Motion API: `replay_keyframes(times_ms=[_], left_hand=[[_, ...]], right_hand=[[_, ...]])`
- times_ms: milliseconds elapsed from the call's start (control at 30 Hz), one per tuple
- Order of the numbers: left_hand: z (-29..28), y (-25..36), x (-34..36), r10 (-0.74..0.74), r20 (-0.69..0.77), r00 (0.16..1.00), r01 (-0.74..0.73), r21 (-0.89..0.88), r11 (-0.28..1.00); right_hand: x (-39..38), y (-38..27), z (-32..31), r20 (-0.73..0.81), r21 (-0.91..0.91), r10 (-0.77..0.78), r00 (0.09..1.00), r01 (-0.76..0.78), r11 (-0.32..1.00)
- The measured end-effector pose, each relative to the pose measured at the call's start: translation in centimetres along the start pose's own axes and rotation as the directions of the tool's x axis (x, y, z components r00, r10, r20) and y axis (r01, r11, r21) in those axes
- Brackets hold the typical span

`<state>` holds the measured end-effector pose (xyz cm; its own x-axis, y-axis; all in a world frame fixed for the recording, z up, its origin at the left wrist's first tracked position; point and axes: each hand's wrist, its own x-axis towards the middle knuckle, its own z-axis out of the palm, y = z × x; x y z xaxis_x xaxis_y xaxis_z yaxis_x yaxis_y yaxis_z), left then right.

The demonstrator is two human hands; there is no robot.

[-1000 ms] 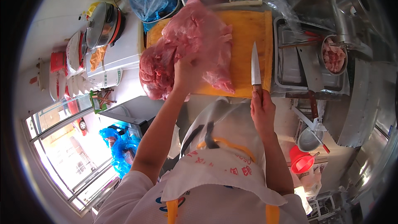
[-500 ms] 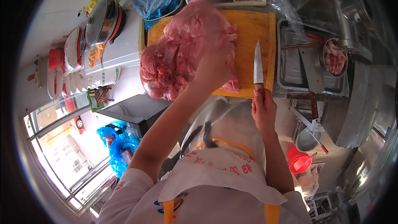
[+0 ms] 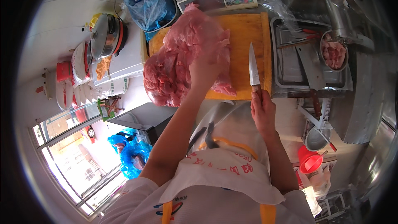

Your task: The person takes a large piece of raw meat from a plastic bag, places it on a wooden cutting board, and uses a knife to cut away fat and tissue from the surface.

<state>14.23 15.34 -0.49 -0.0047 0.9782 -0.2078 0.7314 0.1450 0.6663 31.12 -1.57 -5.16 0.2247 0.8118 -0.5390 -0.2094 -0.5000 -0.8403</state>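
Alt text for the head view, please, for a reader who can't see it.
Seen from above, a person's left hand presses on a large slab of raw pink meat on an orange cutting board, while the right hand holds a knife pointing away beside it. A metal tray sits to the right.

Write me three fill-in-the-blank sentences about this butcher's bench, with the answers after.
1. The right hand holds a ____ by its handle.
2. The left hand rests on a big slab of raw ____.
3. The cutting board under the slab is ____ in colour.

Missing words: knife; meat; orange
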Motion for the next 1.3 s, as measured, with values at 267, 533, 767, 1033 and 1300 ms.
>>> replay_keyframes(times_ms=[267,533,767,1033,1300], left_hand=[[-2.3,-4.7,0.7,-0.154,0.208,0.966,0.231,-0.430,0.873],[-5.7,-4.9,0.9,-0.300,0.201,0.932,0.361,-0.471,0.805],[-5.0,-6.5,1.2,-0.105,0.114,0.988,0.140,-0.363,0.921],[-3.6,-8.7,0.4,-0.262,0.053,0.964,0.265,-0.329,0.907],[-4.6,-7.4,-1.2,-0.325,0.026,0.945,0.321,-0.244,0.915]], right_hand=[[0.9,-1.4,0.4,0.164,-0.158,-0.011,0.986,0.037,0.987],[2.7,-5.9,1.2,0.459,-0.289,-0.007,0.889,0.157,0.944],[5.6,-6.2,1.3,0.520,-0.507,-0.046,0.853,0.352,0.787],[7.7,-9.2,2.8,0.576,-0.525,-0.101,0.811,0.462,0.715],[5.6,-10.3,2.7,0.553,-0.570,0.171,0.816,0.221,0.791]])
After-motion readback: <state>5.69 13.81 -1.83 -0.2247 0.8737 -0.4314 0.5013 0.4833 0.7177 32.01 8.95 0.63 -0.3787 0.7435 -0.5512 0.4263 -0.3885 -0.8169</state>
